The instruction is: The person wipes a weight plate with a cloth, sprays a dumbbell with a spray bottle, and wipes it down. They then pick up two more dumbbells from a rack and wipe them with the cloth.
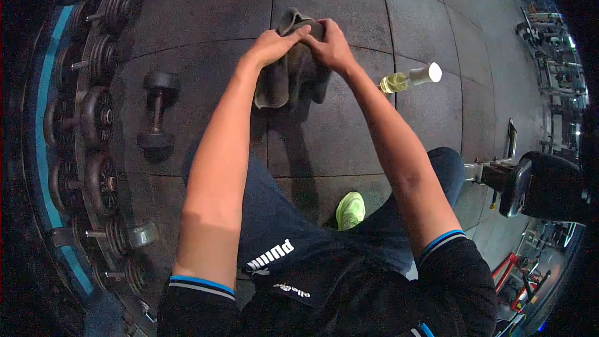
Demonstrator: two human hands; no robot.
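A dark grey cloth (272,85) hangs bunched from both hands, above the dark floor tiles. My left hand (274,46) grips its upper left part, thumb pointing right. My right hand (332,48) holds the upper right part, its thumb close to the left one. The cloth's lower folds hang loosely below the hands. To the right of my right hand is a spray bottle (394,83) with yellowish liquid and a white top. Left of the cloth, a dark dumbbell (158,112) lies on the floor.
A rack of weight plates and dumbbells (100,115) runs along the left side. At the right are a black padded bench (552,187) and more gym equipment. A yellow-green shoe (350,211) shows between the legs. Another dark object lies at the top edge.
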